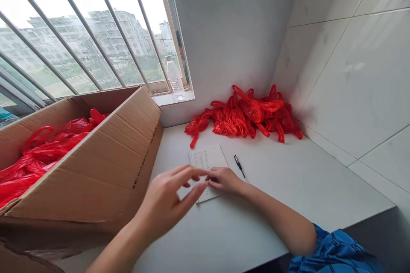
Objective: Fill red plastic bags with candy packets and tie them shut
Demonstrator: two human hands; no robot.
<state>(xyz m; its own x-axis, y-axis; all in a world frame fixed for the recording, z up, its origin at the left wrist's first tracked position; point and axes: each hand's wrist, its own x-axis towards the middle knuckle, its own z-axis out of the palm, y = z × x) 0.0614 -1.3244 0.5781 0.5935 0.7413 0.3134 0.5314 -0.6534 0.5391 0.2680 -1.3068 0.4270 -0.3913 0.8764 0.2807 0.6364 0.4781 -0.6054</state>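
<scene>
Fingertips of both hands are brought together over the near end of a white printed paper sheet (208,160) lying flat on the pale grey counter (288,187). The right hand (226,180) is rested on the sheet with its fingers curled under; whether anything is pinched there cannot be told. The left hand (166,198) is blurred, with its fingers loosely spread and nothing seen inside them.

The step in hand is judged to be work at the sheet's near edge, done with fingertips only. Since the sheet lies flat, any lift would call for a fine pinch at that edge while the other hand keeps it from sliding.

A black pen (239,165) lies just beside the sheet, on its right. Further back, a heap of red plastic bags (246,115) is piled in the corner against the white tiled wall (352,72). To the left, an open brown cardboard box (96,170) is filled with more crumpled red bags (41,149). A clear plastic bottle (175,76) stands on the sill of the barred window.
</scene>
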